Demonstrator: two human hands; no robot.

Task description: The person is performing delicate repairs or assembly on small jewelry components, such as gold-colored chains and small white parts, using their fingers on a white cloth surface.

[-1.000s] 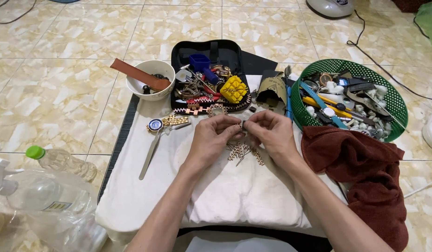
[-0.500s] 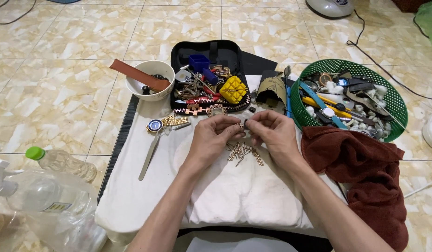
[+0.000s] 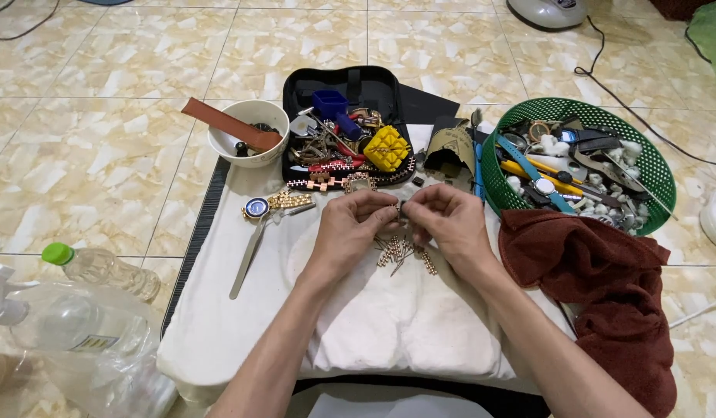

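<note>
Both hands met over a white cloth (image 3: pixel 389 325). Left hand (image 3: pixel 350 232) and right hand (image 3: pixel 449 224) pinched 1 small metal piece (image 3: pixel 399 207) between their fingertips, each clenched on it. Just below them, loose gold watch-band links (image 3: pixel 404 254) lay on the cloth. Left of the hands sat a gold watch (image 3: pixel 269 205) and metal tweezers (image 3: pixel 248 255). Beyond the hands stood an open black tool case (image 3: pixel 350 85) with a yellow block (image 3: pixel 387 148) inside, and a white bowl (image 3: pixel 226 147) beside it. A green basket (image 3: pixel 660 166) of tools lay to the right, touching a dark red towel (image 3: pixel 606 286). Plastic bottles (image 3: pixel 102 267) rested on the tiled floor (image 3: pixel 87 155), well apart.
</note>
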